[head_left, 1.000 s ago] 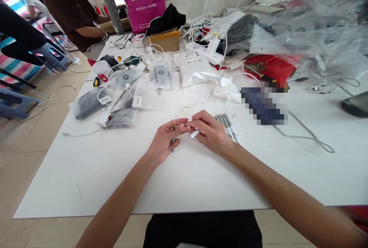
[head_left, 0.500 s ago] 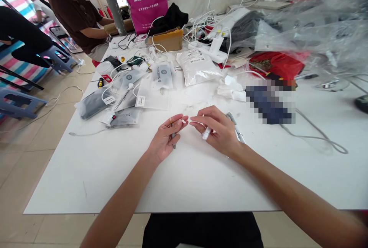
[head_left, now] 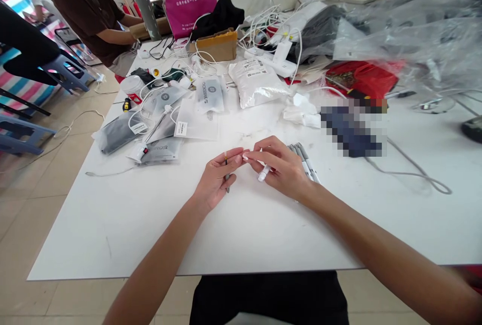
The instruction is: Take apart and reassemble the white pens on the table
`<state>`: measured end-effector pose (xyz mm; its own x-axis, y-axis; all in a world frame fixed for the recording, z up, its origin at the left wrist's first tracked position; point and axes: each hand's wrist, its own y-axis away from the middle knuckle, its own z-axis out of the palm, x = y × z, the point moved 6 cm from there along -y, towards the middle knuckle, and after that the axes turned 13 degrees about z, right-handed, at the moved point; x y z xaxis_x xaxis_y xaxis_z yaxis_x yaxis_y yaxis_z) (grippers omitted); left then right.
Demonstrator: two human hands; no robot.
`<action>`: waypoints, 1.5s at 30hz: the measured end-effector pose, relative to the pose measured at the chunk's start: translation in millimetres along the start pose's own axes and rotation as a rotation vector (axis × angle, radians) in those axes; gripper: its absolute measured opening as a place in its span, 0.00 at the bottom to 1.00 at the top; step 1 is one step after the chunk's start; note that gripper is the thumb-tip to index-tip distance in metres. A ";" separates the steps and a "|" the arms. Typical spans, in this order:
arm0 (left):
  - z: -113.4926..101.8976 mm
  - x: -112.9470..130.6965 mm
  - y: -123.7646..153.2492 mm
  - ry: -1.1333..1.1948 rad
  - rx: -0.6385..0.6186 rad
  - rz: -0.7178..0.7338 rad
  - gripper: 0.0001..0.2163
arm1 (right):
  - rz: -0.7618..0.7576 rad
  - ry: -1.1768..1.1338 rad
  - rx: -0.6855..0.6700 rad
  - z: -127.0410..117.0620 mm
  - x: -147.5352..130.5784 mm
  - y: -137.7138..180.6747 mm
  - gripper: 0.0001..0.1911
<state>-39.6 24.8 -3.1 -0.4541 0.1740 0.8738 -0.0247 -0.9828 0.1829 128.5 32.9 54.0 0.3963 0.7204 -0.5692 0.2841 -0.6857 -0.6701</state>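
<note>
My left hand (head_left: pixel 214 178) is closed, palm partly up, on a slim dark pen part (head_left: pixel 227 187) that pokes out below its fingers. At its fingertips is a small white piece (head_left: pixel 245 157), touched from the right by the fingertips of my right hand (head_left: pixel 284 167). My right hand also keeps a short white pen barrel (head_left: pixel 263 173) tucked in its curled fingers, with one end sticking out to the left. Several grey and white pens (head_left: pixel 308 163) lie side by side on the white table (head_left: pixel 241 234), partly hidden behind my right hand.
Grey pouches (head_left: pixel 122 131) and a frosted bag (head_left: pixel 203 131) lie left. A white parcel (head_left: pixel 258 84), tangled cables (head_left: pixel 263 28) and a cardboard box (head_left: pixel 216 46) stand farther back. Right are crumpled white tissue (head_left: pixel 301 112) and clear plastic (head_left: pixel 414 28). A person (head_left: pixel 86 18) sits far left.
My right hand has moved slightly left, so its fingertips now meet the white piece at my left fingertips. More of the pens beside it shows. The whole view has shifted a little.
</note>
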 end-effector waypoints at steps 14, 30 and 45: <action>-2.4 2.9 -2.4 -0.037 -0.003 0.059 0.16 | -0.007 0.018 0.035 -4.1 -5.1 0.0 0.14; -2.0 6.4 -0.9 -0.036 -0.004 0.088 0.17 | -0.040 -0.004 0.082 -6.3 -10.8 -3.8 0.20; 2.3 6.9 0.9 -0.032 -0.057 0.087 0.17 | 0.013 0.023 0.012 -1.1 5.0 -3.3 0.12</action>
<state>-40.7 25.3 4.1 -0.4277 0.0890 0.8995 -0.0370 -0.9960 0.0809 130.5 38.8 53.9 0.4201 0.7088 -0.5667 0.2680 -0.6935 -0.6687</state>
